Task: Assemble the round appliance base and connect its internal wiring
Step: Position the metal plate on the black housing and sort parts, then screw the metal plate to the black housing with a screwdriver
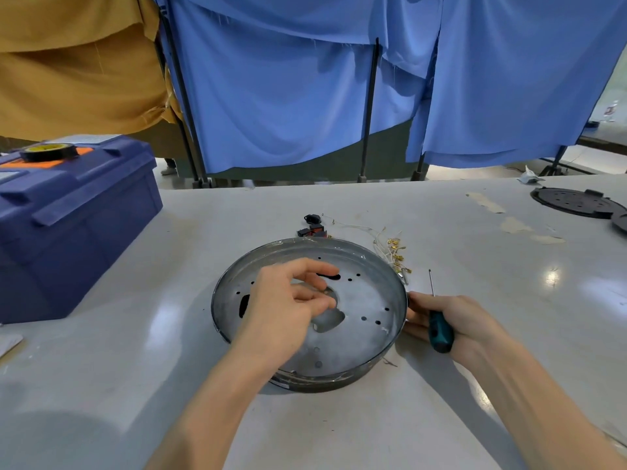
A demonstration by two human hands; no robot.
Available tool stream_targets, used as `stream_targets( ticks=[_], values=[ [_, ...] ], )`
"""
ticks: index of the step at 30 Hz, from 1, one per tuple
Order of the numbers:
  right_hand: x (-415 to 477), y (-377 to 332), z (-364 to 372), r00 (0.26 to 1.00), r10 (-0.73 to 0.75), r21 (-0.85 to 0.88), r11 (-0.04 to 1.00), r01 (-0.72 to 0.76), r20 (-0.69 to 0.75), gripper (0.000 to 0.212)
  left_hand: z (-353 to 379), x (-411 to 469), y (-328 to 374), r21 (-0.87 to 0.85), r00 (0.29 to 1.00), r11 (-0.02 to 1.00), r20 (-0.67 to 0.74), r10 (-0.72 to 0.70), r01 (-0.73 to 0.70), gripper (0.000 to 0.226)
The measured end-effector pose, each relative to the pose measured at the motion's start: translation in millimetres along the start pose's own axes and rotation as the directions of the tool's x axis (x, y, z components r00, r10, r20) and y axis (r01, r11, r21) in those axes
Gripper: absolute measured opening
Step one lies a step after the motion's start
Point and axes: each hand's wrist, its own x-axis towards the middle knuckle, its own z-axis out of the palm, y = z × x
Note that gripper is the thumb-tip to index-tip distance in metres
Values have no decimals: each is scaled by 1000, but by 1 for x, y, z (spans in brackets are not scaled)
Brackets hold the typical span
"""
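A round metal base (pixel 366 310), a shallow pan with several holes, lies on the table in front of me. My left hand (pixel 288 300) hovers over its middle, fingers curled together near the centre opening; whether they pinch a small part I cannot tell. My right hand (pixel 454 320) grips a teal-handled screwdriver (pixel 439 329) and touches the pan's right rim, the thin shaft pointing away from me. White wires with brass terminals (pixel 393 247) lie just behind the pan, beside small black and red switch parts (pixel 314 228).
A blue toolbox (pixel 68 225) with a black tape roll (pixel 49 151) on its lid stands at the left. Black round plastic covers (pixel 576 201) lie at the far right. Blue and tan cloth screens hang behind the table's far edge.
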Motion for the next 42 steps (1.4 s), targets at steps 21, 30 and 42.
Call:
stream_targets(
  ticks=[21,30,42],
  values=[
    [7,-9,9,999,7,22,1000,-8,42,11,46,-45,-2,896,859,-7,427,282,-443,66],
    [-2,-17,19,999,42,52,998,-43,29,17,51,-44,8,887,850,-99,461,253,-452,69],
    [-6,-25,26,999,52,110,993,-53,14,19,50,-41,6,907,853,-127,421,308,-401,71]
  ],
)
